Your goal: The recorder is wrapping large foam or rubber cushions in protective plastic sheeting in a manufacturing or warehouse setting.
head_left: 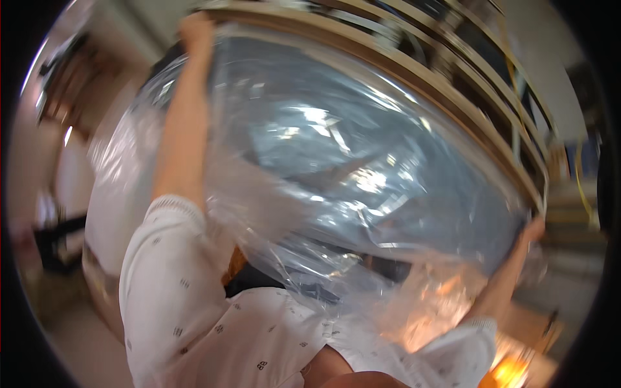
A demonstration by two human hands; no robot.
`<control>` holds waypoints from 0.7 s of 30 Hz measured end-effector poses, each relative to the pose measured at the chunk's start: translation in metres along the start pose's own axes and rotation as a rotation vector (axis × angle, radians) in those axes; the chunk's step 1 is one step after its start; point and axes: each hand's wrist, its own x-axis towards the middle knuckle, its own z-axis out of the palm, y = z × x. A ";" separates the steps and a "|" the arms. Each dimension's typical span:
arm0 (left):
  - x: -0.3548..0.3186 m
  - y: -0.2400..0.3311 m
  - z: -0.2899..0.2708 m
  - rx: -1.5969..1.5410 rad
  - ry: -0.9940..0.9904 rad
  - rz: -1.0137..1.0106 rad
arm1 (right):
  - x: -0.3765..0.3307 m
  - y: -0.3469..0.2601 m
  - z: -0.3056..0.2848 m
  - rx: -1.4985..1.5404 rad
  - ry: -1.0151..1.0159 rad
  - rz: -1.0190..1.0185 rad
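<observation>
Plastic (336, 174) sags, lower centre; might snag. Left hand (196, 31) upper left, right hand (533, 227) far right, by wooden frame (388, 60); blurred, can't tell grips; slipping could tilt it.

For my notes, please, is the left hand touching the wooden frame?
Touching: the head view shows the left hand gripping the wooden frame at its left end.

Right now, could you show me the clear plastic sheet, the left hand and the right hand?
Clear plastic sheet (323, 139), head view: its shiny, wrinkled middle.
Left hand (197, 31), head view: middle of the hand, blurred.
Right hand (533, 229), head view: middle of the hand, blurred.
</observation>
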 end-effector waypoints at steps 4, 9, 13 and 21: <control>-0.013 0.029 -0.023 -0.345 -0.264 -0.269 | -0.009 -0.022 0.018 -0.128 0.199 -0.162; 0.015 -0.049 -0.020 -0.643 -0.455 -0.049 | -0.050 -0.082 -0.092 -0.279 0.058 -0.043; 0.056 -0.245 -0.065 -0.231 -0.454 0.083 | -0.109 -0.092 -0.097 0.179 -0.097 -0.193; 0.038 -0.157 -0.091 0.135 -0.280 0.570 | -0.174 -0.127 -0.179 0.227 -0.313 -0.261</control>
